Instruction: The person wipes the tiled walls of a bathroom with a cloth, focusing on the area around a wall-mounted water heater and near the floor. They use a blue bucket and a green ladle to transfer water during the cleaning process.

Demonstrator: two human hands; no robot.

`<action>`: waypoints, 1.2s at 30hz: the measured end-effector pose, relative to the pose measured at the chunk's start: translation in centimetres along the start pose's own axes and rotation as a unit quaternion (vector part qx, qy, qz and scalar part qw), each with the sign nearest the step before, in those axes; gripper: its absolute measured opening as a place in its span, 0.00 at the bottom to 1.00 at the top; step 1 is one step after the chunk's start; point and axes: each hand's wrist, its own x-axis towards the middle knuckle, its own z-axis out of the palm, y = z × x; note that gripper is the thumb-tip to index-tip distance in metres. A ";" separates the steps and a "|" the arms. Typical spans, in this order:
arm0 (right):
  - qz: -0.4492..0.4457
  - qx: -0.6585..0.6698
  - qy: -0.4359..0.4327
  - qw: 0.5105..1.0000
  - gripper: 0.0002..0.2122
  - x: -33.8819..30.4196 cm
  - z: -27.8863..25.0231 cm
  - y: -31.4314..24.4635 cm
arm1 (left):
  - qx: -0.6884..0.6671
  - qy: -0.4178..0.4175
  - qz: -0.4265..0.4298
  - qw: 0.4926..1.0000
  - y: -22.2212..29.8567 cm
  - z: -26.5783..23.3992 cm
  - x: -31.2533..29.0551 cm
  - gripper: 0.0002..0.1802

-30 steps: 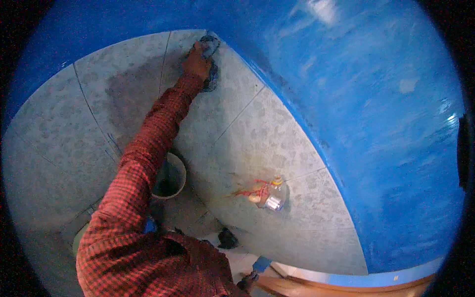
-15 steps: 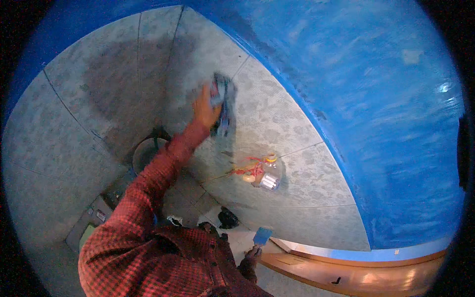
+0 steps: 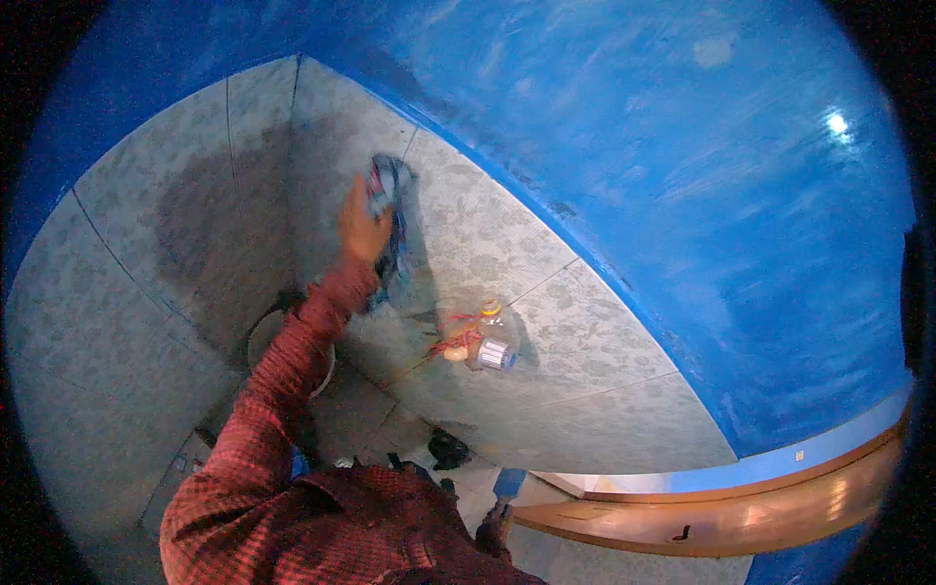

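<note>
My left hand point(image 3: 363, 230) is raised against the grey patterned tile wall point(image 3: 444, 195). Its fingers are closed on a crumpled cloth point(image 3: 392, 185) in dark blue, grey and a little red, pressed to the tiles and hanging below the hand. Motion blurs both slightly. Low in the picture, beyond my checked shirt, my right hand point(image 3: 498, 516) grips a flat blue square-ended thing point(image 3: 509, 482), whose kind I cannot make out. Right of and below the cloth, clear plastic containers point(image 3: 495, 354) hang at the wall, tied with red string point(image 3: 453, 341).
Below my left forearm stands a pale round bucket point(image 3: 261, 336) in the corner. Blue painted wall point(image 3: 634, 127) runs above the tiles. At the lower right is a brown wooden door point(image 3: 751, 507) with a dark handle. A dark object point(image 3: 448, 449) lies low near the tile wall.
The whole view has shifted, so the wall and hanging containers appear further left. My left hand still presses the cloth to the tiles near the upper edge. The right hand keeps the blue thing.
</note>
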 end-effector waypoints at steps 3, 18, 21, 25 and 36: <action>0.013 -0.009 0.075 0.997 0.13 -2.5 1.9 -8.7 | -0.134 0.048 -0.020 0.990 1.6 -1.2 6.6 0.35; 0.123 0.020 0.057 0.991 0.14 -4.1 1.0 -3.3 | -0.117 -0.058 -0.036 0.991 3.5 0.4 -0.9 0.36; 0.158 0.072 0.094 0.980 0.12 -5.7 0.6 -4.5 | -0.153 -0.038 -0.041 0.987 5.6 0.2 -0.2 0.35; 0.089 -0.009 0.120 0.989 0.09 -2.9 1.5 5.5 | -0.059 -0.168 0.057 0.982 2.3 1.6 -6.1 0.36; 0.116 0.101 0.129 0.980 0.15 -5.9 1.6 1.1 | -0.164 0.049 -0.104 0.980 -1.6 0.4 4.2 0.35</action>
